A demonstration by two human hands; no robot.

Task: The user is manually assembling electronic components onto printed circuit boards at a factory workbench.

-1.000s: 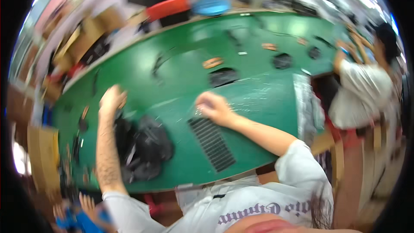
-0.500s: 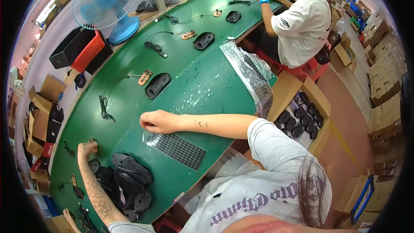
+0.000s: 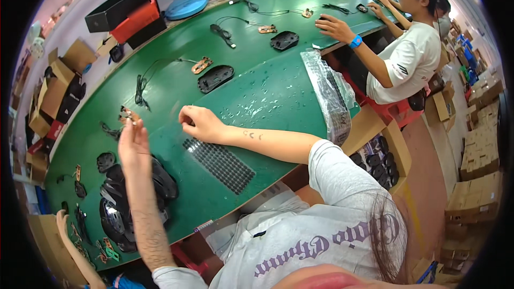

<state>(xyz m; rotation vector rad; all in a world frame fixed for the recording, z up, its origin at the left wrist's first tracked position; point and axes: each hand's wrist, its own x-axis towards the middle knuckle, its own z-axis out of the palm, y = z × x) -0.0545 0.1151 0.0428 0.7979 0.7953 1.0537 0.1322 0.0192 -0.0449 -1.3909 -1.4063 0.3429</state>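
Observation:
My left hand (image 3: 135,144) is raised over the table, its fingers closed on a small copper-coloured circuit board (image 3: 126,113). A dark coiled cable (image 3: 111,130) lies beside that hand. Just past the far end of a clear sheet of black round pads (image 3: 222,167), my right hand (image 3: 202,124) is curled with thumb and fingertips together. Whatever it pinches, if anything, is too small and blurred to tell. Below my left hand is a pile of black computer mouse shells (image 3: 119,208). Farther off, an open black mouse shell (image 3: 216,78) lies by another circuit board (image 3: 202,65).
A plastic-wrapped pack (image 3: 327,93) lies along the table's right edge, above a carton (image 3: 399,152) of black parts. Another person (image 3: 401,64) sits to the right, one hand lifted. A blue fan (image 3: 186,4) stands at the back. Another person's arm (image 3: 69,241) reaches in at lower left.
My left hand has come up and inward from the far left, bringing the circuit board. My right hand stays near the pad sheet. The view has shifted; the seated person has lifted a hand.

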